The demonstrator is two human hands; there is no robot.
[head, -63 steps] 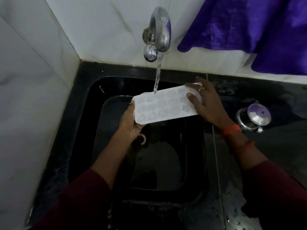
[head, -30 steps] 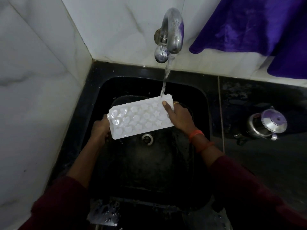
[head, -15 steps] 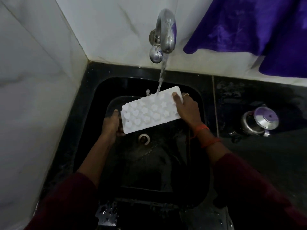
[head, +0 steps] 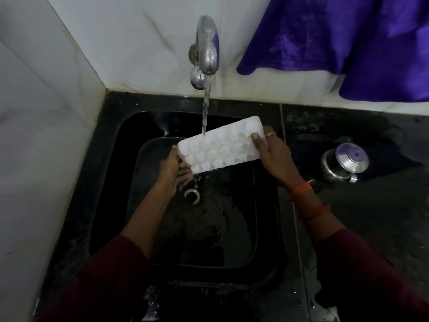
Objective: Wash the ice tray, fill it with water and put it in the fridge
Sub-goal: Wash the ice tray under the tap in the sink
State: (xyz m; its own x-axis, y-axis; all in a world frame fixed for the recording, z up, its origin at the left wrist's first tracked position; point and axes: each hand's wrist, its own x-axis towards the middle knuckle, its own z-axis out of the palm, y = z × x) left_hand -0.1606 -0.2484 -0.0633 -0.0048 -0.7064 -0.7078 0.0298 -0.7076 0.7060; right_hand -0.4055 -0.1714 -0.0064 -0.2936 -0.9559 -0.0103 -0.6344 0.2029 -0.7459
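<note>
1. A white, oblong plastic ice tray point(head: 222, 144) is held in the air over the black square sink point(head: 109, 173). It is tilted, with the end toward the sink's left wall lower.
2. The left grip point(head: 173, 168) holds the tray's lower end over the sink's left half, with the fingers underneath and the thumb at the tray's far edge.
3. The right grip point(head: 275, 154) holds the raised end just inside the sink's right rim. Its thumb presses on the moulded top face and its fingers wrap behind.
4. A curved chrome tap point(head: 207, 45) sits on the wall above the sink's back edge. Its thin stream of water point(head: 205, 105) lands on the tray's far long edge, near the lower end.
5. The tray's small cells look whitish, and I cannot tell how much water they hold. Drops fall from the low corner toward the round metal drain point(head: 192, 196) in the sink's floor, which is wet.
6. A lidded steel pot point(head: 346, 162) stands on the dark worktop point(head: 376, 224) right of the sink, its contents hidden.
7. A purple cloth point(head: 336, 38) hangs above the sink's right side.
</note>
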